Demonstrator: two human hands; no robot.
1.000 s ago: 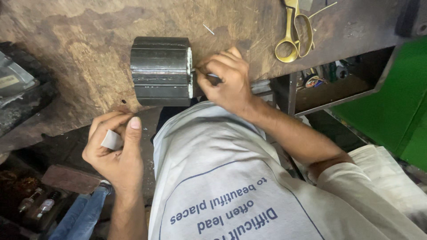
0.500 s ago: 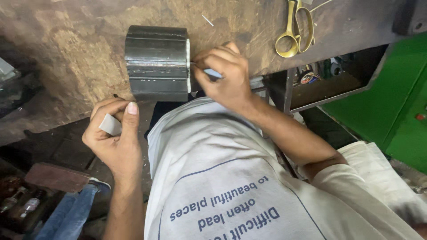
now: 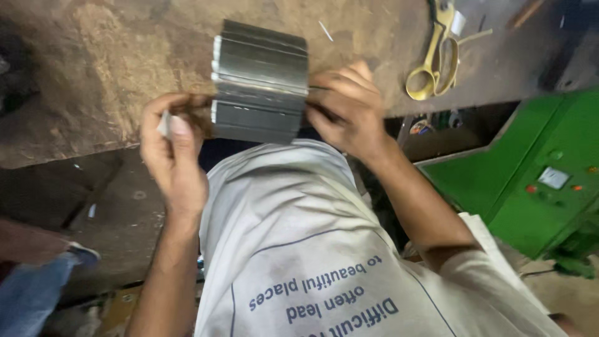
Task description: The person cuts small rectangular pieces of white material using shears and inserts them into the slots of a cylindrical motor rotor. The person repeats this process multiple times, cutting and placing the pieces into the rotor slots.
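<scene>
Left hand (image 3: 171, 156) now up against metal cylinder (image 3: 261, 81), right hand (image 3: 346, 106) opposite.

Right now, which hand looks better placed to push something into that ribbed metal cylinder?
Probably the left hand: it pinches a small pale strip right at the cylinder's left end. The right hand only presses against the other end; what it holds is hidden.

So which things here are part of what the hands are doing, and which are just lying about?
In use:
- ribbed metal cylinder, touched at both ends
- left hand, pinching a small pale strip
- right hand, at the cylinder's right end

Lying about:
- yellow-handled scissors on the workbench
- green machine cabinet
</scene>
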